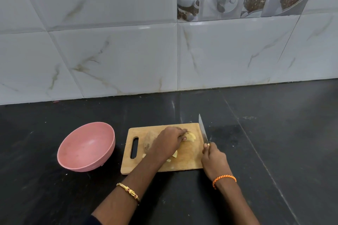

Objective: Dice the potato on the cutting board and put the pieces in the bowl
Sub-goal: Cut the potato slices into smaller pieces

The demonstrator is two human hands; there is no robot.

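My left hand (169,139) lies across the wooden cutting board (190,162), fingers curled down over a piece of potato (191,136) whose pale cut face shows just past my fingertips. A second, unpeeled chunk of potato (148,141) sits on the board on the far-left side of that hand, partly hidden by my wrist. A few small pale potato pieces (174,154) peek out from under my left forearm, between my two hands. My right hand (214,157) grips the handle of the knife (203,129), index finger along its top; the blade points away from me, at the board's right edge, just right of the held piece and apart from it. The pink bowl (86,147) stands on the black bench (274,142) well left of my left hand, beside the board's handle slot.
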